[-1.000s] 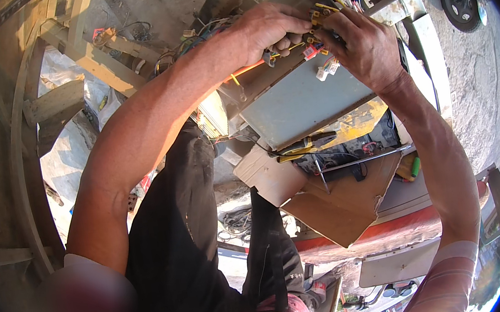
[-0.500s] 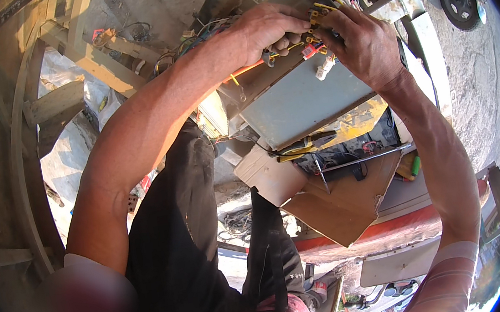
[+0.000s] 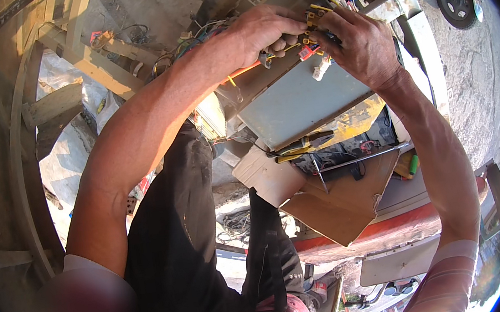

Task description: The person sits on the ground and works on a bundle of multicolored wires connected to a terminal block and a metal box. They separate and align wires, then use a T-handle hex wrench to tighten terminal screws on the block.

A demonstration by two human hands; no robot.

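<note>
My left hand (image 3: 268, 32) and my right hand (image 3: 361, 47) meet at the top centre over a cluster of wiring. My left fingers are curled closed on wires beside yellow connectors (image 3: 312, 20); my right thumb and fingers close round those connectors, partly hiding them. A red connector (image 3: 306, 52) and a white plug (image 3: 321, 69) hang just below. Orange wire (image 3: 244, 70) runs left under my left wrist, toward a tangle of coloured wires (image 3: 197, 42). Beneath the hands is a bluish-grey metal panel (image 3: 297, 105), with yellow-handled pliers (image 3: 302, 146) lying below it.
A torn cardboard sheet (image 3: 339, 207) and thin metal rods (image 3: 364, 157) lie below the panel, near a green-handled tool (image 3: 413, 165). Wooden framing (image 3: 89, 60) fills the upper left. A pale metal frame (image 3: 426, 57) stands at right; beyond it is a black wheel (image 3: 456, 2).
Both hands keep their grip at the connectors with very little movement. The scene has shifted a few pixels in the view, and the hanging white plug has turned slightly.
</note>
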